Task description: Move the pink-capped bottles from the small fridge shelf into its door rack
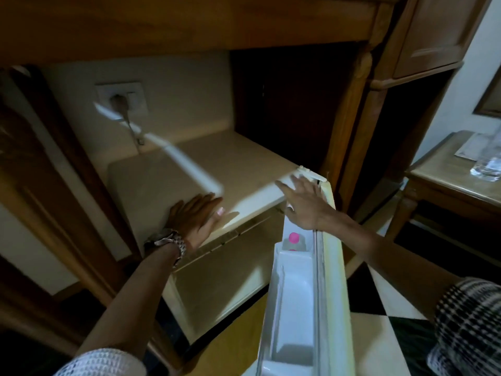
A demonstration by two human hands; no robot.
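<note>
The small cream fridge (244,169) stands in a wooden cabinet with its door (332,267) swung open toward me. In the door rack (291,308) a pink-capped bottle (294,237) stands at the far end, and a second pink cap shows just below it behind the rack's edge. My left hand (198,215), with a metal watch on the wrist, lies flat on the fridge top near its front edge, fingers spread. My right hand (303,202) rests open on the top of the door near the hinge. The fridge's inner shelf is hidden from here.
A wall socket (120,100) with a plug and cable sits behind the fridge. Wooden cabinet posts (349,109) flank it. A side table (447,180) at the right carries a clear water bottle (488,164) and a paper. The floor is checkered tile.
</note>
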